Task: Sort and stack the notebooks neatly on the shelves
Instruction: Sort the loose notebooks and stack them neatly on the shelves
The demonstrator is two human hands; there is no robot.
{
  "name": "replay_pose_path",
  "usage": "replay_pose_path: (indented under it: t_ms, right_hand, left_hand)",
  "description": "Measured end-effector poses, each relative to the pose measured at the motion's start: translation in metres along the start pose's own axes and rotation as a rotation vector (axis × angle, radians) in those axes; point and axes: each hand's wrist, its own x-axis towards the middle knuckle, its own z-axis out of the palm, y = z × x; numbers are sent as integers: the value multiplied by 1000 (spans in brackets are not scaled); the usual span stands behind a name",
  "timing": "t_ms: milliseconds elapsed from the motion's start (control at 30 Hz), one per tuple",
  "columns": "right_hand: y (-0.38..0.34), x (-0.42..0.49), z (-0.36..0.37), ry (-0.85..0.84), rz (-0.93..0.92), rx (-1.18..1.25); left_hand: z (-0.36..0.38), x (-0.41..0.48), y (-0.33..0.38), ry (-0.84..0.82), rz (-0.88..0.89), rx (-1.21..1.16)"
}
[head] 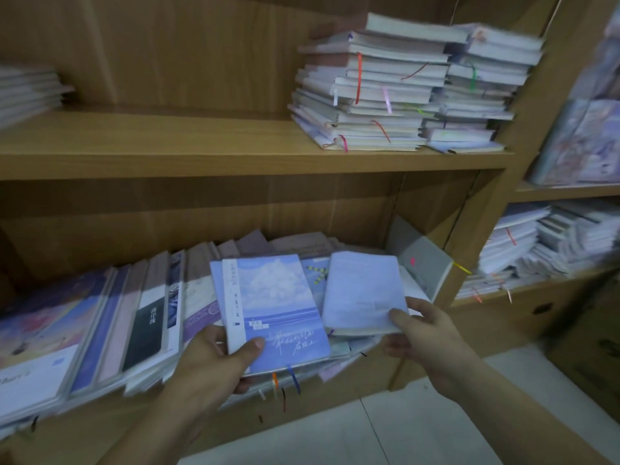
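- My left hand (214,359) clenches its grip on the sky-blue notebook (271,307), thumb on the cover, over the lower pile (147,313).
- My right hand (422,333) grasps a pale lilac notebook (364,293), blurred and possibly wrapped, just beside it.
- Stacked notebooks (402,88) sit on the upper shelf (167,146).

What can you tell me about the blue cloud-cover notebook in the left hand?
The blue notebook is closed and face up, slightly tilted, over the jumbled pile on the lower shelf. Its cover shows white clouds above a sea, with a white strip along the left edge and script near the bottom. The left hand grips its lower left corner, thumb on top.
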Motion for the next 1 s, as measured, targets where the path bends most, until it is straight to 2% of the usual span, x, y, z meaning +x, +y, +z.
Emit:
replay_pose_path:
  t_ms: [133,233,433,567,700,833,1000]
  right_hand:
    - [2,-4,8,10,-6,104]
    - [-7,-8,10,63,-36,157]
    - [-32,-28,11,129,-294,108]
    - [-50,-51,14,81,-412,119]
    - [-32,-59,55,-37,-328,79]
    - [-4,-47,97,47,-154,102]
    - [-10,-39,101,54,-249,-183]
  left_hand:
    - [1,-6,-4,6,38,104]
    - [1,-10,-3,-16,69,67]
    - [1,-10,-4,-58,48,59]
    - [2,-9,-4,-85,30,7]
    - [8,-12,2,-69,58,-78]
    - [13,-10,-4,-53,25,-242]
    - [12,-16,-7,-147,38,-98]
